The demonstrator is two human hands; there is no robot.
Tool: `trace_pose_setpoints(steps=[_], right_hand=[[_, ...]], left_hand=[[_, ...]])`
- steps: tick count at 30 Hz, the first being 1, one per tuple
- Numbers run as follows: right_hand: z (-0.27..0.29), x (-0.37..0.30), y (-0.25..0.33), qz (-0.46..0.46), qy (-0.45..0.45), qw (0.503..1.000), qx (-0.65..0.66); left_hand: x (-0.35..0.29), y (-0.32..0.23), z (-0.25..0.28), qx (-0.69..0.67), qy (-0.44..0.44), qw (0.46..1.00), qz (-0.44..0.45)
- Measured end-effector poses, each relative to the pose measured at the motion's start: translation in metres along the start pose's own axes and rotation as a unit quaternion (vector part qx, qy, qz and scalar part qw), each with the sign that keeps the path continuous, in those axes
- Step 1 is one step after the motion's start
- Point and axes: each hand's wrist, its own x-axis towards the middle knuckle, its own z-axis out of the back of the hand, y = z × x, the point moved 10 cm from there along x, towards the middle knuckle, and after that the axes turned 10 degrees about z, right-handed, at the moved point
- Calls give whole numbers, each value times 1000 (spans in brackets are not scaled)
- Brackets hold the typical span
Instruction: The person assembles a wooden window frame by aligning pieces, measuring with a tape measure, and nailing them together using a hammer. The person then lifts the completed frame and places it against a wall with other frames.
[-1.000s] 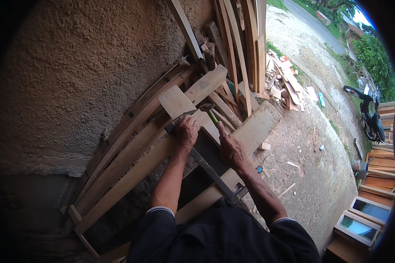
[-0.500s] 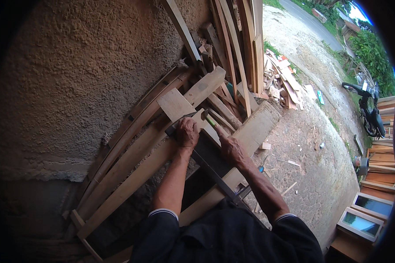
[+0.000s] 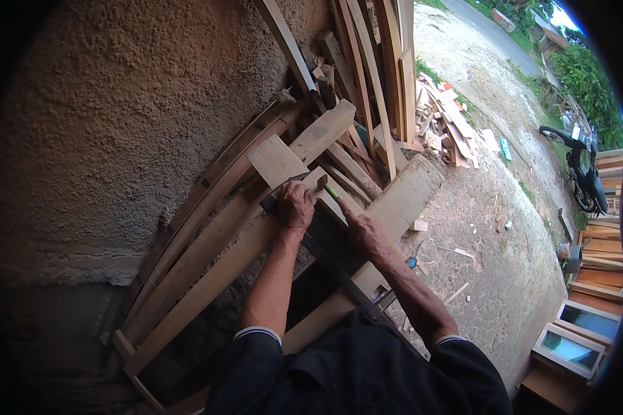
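My right hand (image 3: 367, 234) grips a hammer (image 3: 331, 189) by its green and dark handle. The hammer's head is over a pale wooden piece (image 3: 340, 206), close to its end. Just left of it, my left hand (image 3: 295, 205) is closed over a dark metal piece (image 3: 270, 200); its fingertips are partly hidden. From below that hand a long dark metal bar (image 3: 339, 274) runs down toward my body, across the timber frame. A squared wooden block (image 3: 277, 162) lies just beyond my left hand, against a longer beam (image 3: 325, 130).
A rough wall (image 3: 138, 124) rises at left, with long timbers (image 3: 201, 294) beside it. Upright planks (image 3: 394, 76) stand ahead, near an offcut heap (image 3: 450, 124). A wide board (image 3: 408, 197) lies right of the hammer. Farther right are a motorbike (image 3: 583, 169) and framed panes (image 3: 567, 349).
The hammer and both hands stay almost in place. The wooden pieces under them look very slightly shifted, and a notch in the lower beam now shows more beside my right forearm.
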Motion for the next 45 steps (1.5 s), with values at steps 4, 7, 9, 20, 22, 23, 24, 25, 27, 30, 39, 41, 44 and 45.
trace_pose_setpoints(steps=[4,7,9,20,22,23,24,25,27,30,39,41,44,45], right_hand=[[1,-1,1,8,-19,1000,10],[5,-3,3,28,-45,999,-10],[-12,-5,-9,-18,37,999,7],[-22,-11,-39,-47,-34,997,51],[-5,-16,-57,-78,-120,984,103],[4,-22,-68,-95,-161,974,132],[5,-31,-89,-160,-169,957,176],[5,-43,-112,-233,-159,939,196],[6,-64,-144,-294,-157,911,245],[-1,-86,-190,-338,-190,872,298],[-14,-102,-254,-268,-121,956,-12],[-4,-116,-240,-215,-132,967,-40],[-4,-166,-211,-140,-127,978,87],[-12,-187,-203,-152,-113,970,153]], left_hand=[[-1,-5,5,2,-24,999,-21],[-3,-7,4,2,-21,999,-31],[0,-1,1,-1,-4,1000,0],[-2,-8,2,24,8,1000,-18],[-3,-15,0,43,21,998,-39],[-3,-19,-1,48,29,997,-52],[-4,-22,-2,65,37,995,-62],[-5,-25,-4,80,45,993,-74],[-8,-32,-6,92,52,989,-105],[-11,-34,-9,96,55,986,-122],[-44,-36,-25,111,88,983,-113],[-63,-41,-28,129,105,981,-103],[-101,-55,-30,124,136,980,-79],[-118,-65,-29,109,138,982,-69]])
